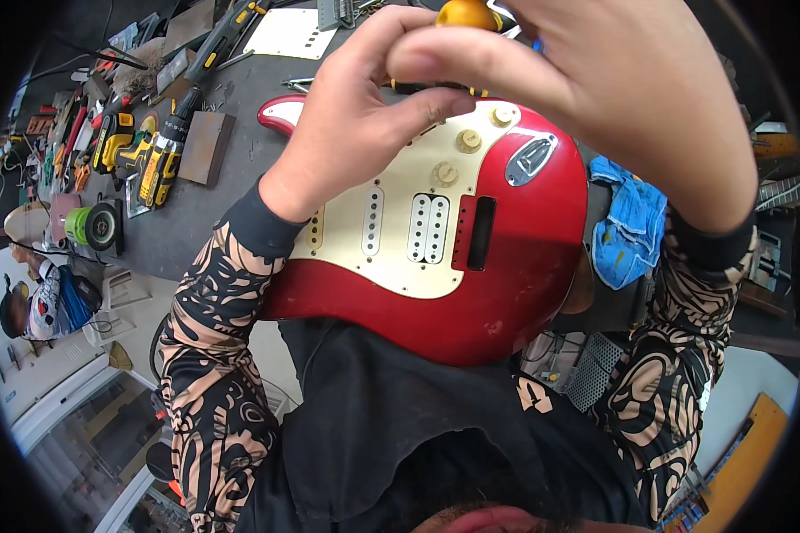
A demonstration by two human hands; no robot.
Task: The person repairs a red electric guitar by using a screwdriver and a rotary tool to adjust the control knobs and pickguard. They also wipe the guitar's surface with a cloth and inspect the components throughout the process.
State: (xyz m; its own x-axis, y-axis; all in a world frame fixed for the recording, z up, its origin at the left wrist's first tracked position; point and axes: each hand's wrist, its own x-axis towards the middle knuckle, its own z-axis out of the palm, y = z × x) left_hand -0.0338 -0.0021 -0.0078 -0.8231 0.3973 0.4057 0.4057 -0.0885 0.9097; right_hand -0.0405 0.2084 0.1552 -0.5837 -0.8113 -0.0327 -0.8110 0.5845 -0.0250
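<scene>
My left hand (356, 115) is closed above the upper edge of a red electric guitar body (516, 293) with a cream pickguard (391, 262). What its fingers hold is largely hidden behind my right hand. My right hand (578, 89) curls around a tool with a yellow handle (460, 15), its thumb crossing over my left fingers; the tool's working end is hidden. Below them are cream knobs (468, 140), white pickups (429, 227) and a silver jack plate (532, 162) on the guitar's right side.
The dark bench (231, 80) holds a cordless drill (156, 164), a wooden block (206, 147), a white plate (289, 34), a green round device (89, 226) and hand tools. A blue cloth (627, 235) lies right of the guitar. Another person (49, 298) works at the far left.
</scene>
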